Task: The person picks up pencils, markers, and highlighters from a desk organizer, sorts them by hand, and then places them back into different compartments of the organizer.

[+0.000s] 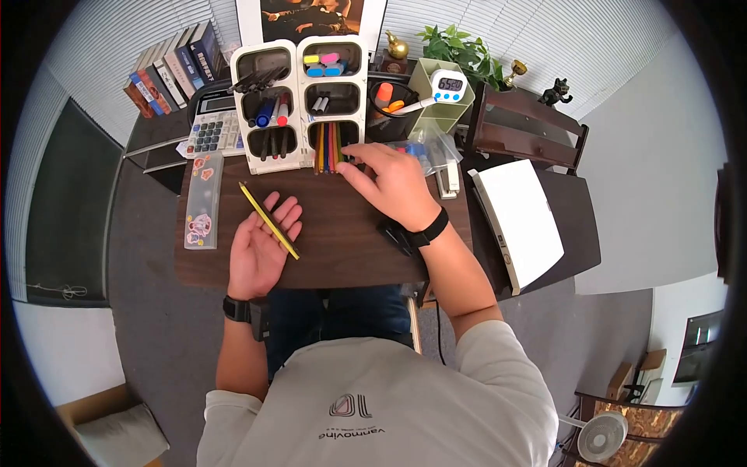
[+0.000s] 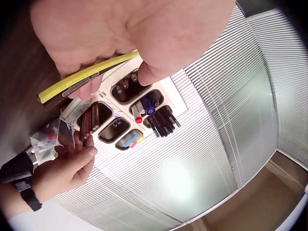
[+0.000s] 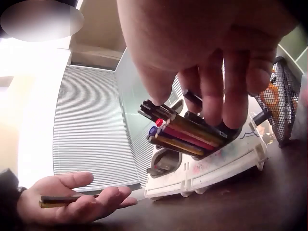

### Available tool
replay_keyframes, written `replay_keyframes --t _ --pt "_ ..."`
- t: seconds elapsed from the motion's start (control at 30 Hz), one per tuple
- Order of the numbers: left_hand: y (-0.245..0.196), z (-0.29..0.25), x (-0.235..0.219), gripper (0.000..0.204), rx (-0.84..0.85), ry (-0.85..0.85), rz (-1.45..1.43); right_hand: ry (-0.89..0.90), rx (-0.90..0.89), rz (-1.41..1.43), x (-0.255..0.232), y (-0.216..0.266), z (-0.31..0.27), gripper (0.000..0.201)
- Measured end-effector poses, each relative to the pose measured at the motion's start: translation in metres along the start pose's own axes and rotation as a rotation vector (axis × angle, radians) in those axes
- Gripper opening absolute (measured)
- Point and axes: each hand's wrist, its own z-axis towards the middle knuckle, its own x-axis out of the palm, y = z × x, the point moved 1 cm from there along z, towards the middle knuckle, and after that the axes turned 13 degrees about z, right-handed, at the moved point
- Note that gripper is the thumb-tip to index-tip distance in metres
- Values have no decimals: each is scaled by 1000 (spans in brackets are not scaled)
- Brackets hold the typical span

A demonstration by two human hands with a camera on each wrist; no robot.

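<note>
My left hand (image 1: 261,253) is turned palm up over the desk, with a yellow-and-black pencil (image 1: 268,222) lying slantwise across its fingers. In the left wrist view the same pencil (image 2: 89,77) crosses below the palm. My right hand (image 1: 397,183) reaches to the lower right compartment of a white organizer (image 1: 302,101), thumb and index finger right at the coloured pencils (image 1: 327,148). The right wrist view shows its fingers (image 3: 211,96) over the pencil bundle (image 3: 187,132), a dark stick end near them. Whether they pinch it, I cannot tell.
Pens, markers and highlighters fill the other compartments. Left of the organizer lie a clear pencil case (image 1: 204,202) and a calculator (image 1: 214,134). On the right are a plastic bag (image 1: 436,148), a stapler (image 1: 449,180), a mesh cup (image 1: 383,124), a timer (image 1: 449,87) and a white box (image 1: 520,222).
</note>
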Motion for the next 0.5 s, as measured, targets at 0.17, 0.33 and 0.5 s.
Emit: replay_keyframes --t 0.17,0.33,0.5 --pt "0 0 1 58 -12 5 25 -15 4 -52 2 -2 0 25" --pt "1 1 1 58 -10 3 6 72 -171 167 2 15 -3 25" --pt "-1 1 1 57 -16 -6 -2 591 -271 326 44 32 -31 29"
